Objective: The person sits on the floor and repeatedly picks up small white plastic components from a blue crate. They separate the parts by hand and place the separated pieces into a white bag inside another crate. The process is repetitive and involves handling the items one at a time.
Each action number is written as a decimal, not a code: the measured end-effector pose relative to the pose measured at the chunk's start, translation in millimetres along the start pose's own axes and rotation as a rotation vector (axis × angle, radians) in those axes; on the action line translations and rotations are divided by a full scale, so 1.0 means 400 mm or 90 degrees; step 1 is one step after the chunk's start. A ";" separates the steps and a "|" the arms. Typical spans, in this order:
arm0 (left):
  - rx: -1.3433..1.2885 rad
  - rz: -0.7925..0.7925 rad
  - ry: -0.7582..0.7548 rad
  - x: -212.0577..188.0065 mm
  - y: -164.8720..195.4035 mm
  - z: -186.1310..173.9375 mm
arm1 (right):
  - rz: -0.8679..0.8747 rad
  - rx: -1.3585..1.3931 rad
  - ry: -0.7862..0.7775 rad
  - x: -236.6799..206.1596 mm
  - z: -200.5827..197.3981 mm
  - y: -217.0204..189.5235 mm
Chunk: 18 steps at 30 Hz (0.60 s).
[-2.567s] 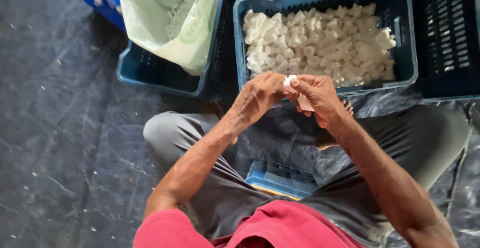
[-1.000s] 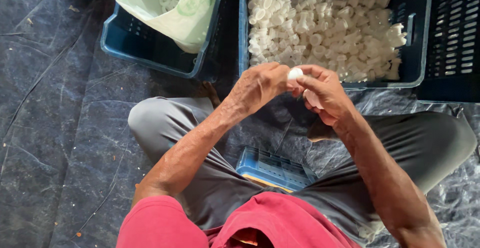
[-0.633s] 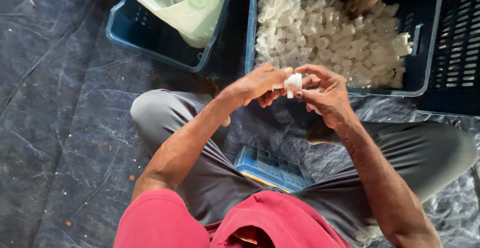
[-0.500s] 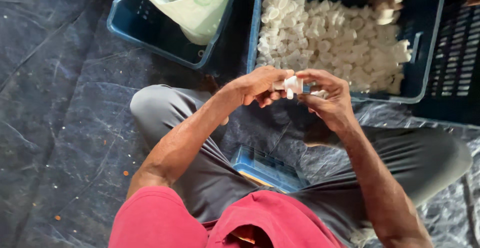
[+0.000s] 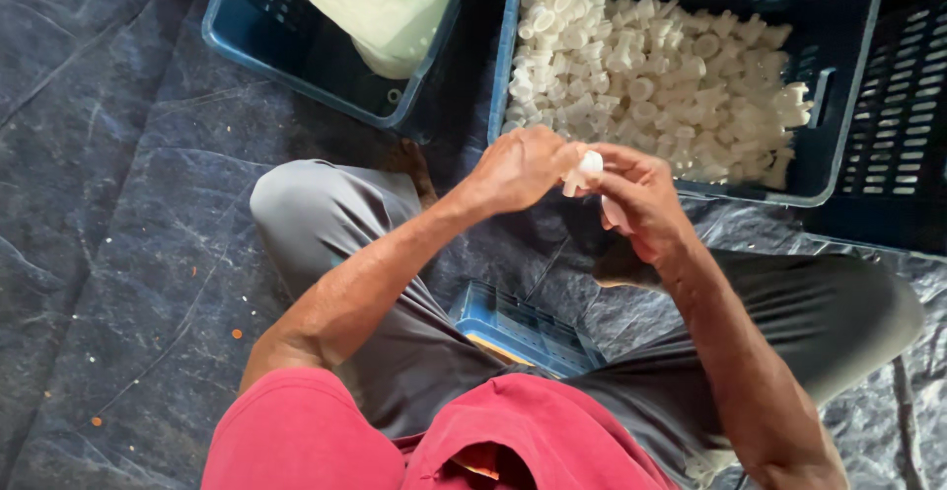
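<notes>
1. I'm looking down and both hands sit lower and more central in my view than half a second ago; the crates have slid up toward the top edge.
2. My left hand (image 5: 518, 166) is curled, fingertips pinched on the small white plastic piece (image 5: 586, 169).
3. My right hand (image 5: 639, 199) meets it from the other side, fingers closed on the same piece, so the piece is held between both hands, above my lap and just in front of the filled crate.
4. Earlier the piece looked pulled apart into two bits; now it reads as one compact lump.
5. The other person's hand that reached into the crate a moment ago is gone from view.
6. The blue crate (image 5: 838, 154) ahead is heaped with white plastic pieces (image 5: 661, 85).
7. To its left, a second blue crate (image 5: 266, 46) holds a pale green bag (image 5: 390, 6).
8. A dark slotted crate (image 5: 903, 125) stands at the right edge.
9. A small blue tray (image 5: 523, 330) lies between my legs.
10. Everything rests on a dark, creased plastic sheet (image 5: 109, 253) covering the floor.
</notes>
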<state>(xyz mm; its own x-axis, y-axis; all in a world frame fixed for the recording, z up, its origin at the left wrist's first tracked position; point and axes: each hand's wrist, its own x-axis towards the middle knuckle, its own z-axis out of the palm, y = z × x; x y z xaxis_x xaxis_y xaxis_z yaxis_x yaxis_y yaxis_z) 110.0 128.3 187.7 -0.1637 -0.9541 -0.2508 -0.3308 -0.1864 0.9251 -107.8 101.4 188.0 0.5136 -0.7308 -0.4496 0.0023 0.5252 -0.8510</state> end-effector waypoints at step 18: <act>0.087 0.130 0.046 -0.013 -0.068 -0.045 | -0.009 0.486 -0.116 0.015 -0.052 0.053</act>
<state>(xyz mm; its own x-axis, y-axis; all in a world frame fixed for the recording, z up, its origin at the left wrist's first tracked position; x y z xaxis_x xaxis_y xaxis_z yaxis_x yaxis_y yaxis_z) 136.7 134.0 169.0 -0.1755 -0.9838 -0.0367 -0.4208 0.0412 0.9062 -122.4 99.0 161.6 0.6421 -0.6907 -0.3325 0.5649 0.7196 -0.4039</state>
